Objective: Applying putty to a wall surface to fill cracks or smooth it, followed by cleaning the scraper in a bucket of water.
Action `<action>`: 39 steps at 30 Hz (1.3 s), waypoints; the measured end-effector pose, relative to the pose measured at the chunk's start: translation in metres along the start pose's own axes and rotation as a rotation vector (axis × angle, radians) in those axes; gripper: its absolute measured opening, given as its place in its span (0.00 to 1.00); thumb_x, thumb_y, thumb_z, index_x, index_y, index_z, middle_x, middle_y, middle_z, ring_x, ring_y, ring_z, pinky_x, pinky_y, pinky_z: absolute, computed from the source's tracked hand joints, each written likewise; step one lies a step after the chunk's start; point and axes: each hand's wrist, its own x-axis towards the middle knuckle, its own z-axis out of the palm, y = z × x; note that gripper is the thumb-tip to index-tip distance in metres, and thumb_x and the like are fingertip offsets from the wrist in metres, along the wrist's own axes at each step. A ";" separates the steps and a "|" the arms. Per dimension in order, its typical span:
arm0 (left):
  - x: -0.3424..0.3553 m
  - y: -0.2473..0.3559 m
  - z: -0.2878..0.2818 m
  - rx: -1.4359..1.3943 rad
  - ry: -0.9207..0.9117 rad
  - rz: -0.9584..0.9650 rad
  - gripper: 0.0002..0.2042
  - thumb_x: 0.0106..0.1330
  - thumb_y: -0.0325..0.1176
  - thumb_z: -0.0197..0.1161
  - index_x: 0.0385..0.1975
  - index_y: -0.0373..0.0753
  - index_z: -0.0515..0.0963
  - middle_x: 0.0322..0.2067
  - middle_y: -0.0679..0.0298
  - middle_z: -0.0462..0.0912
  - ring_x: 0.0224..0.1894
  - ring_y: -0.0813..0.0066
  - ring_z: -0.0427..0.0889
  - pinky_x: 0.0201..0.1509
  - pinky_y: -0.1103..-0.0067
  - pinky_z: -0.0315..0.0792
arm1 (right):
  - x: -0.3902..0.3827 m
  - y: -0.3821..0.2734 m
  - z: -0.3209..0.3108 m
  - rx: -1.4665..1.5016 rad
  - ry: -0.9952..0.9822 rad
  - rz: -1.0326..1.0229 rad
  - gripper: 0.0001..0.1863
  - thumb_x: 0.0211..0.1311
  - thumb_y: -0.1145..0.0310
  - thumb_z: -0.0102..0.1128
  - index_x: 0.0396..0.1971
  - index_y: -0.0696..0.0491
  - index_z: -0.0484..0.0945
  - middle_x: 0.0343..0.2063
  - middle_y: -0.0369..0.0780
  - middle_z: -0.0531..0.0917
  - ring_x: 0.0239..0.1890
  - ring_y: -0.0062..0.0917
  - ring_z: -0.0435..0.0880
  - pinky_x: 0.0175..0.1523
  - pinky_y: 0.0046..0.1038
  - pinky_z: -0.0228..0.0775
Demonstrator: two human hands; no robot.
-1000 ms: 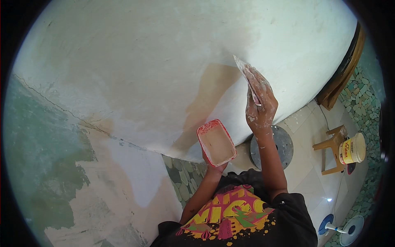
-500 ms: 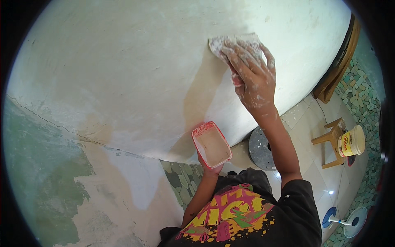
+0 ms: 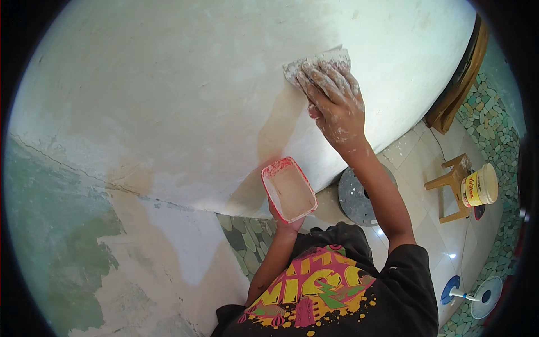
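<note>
My right hand [image 3: 339,112], smeared with white putty, presses a flat putty-coated scraper [image 3: 337,55] against the pale wall [image 3: 168,84]. Its fingers lie close together over the blade, and the scraper's grip is hidden under the palm. Lower down, my left hand [image 3: 287,226] holds a red rectangular tub [image 3: 275,168] from below, most of its fingers out of sight. Off-white putty [image 3: 293,194] lies in the tub, and dried smears coat its inner wall. The tub is close to the wall's lower part, tilted so that its inside shows.
On the right, a wooden stool [image 3: 452,182] stands beside a white and yellow bucket [image 3: 480,186]. A grey round disc [image 3: 362,196] is partly behind my right forearm. A fan [image 3: 487,297] is at the lower right. Wooden furniture [image 3: 460,84] borders the wall; a crack [image 3: 73,163] crosses it at left.
My right hand and the scraper have shifted slightly left along the wall, with the fingers drawn closer together. The tub in my left hand appears a little higher in view.
</note>
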 end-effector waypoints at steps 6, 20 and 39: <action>-0.003 0.001 0.000 0.060 -0.029 -0.024 0.28 0.76 0.57 0.46 0.71 0.53 0.66 0.66 0.64 0.74 0.64 0.59 0.76 0.65 0.54 0.73 | 0.030 -0.005 -0.037 -0.046 0.061 0.031 0.32 0.47 0.81 0.64 0.56 0.42 0.83 0.57 0.33 0.83 0.61 0.32 0.80 0.70 0.41 0.65; -0.004 -0.005 -0.007 -0.018 -0.073 -0.093 0.29 0.74 0.57 0.47 0.70 0.50 0.67 0.65 0.62 0.74 0.65 0.55 0.75 0.68 0.51 0.69 | 0.079 0.000 -0.064 0.062 -0.200 0.086 0.27 0.48 0.81 0.62 0.50 0.43 0.85 0.45 0.35 0.88 0.48 0.34 0.84 0.51 0.37 0.74; -0.005 -0.002 0.007 0.066 -0.014 -0.049 0.29 0.74 0.57 0.46 0.70 0.50 0.67 0.65 0.62 0.75 0.65 0.57 0.76 0.67 0.51 0.70 | 0.012 -0.030 -0.029 0.101 -0.248 0.025 0.30 0.50 0.76 0.67 0.55 0.36 0.83 0.53 0.31 0.85 0.56 0.31 0.82 0.60 0.35 0.72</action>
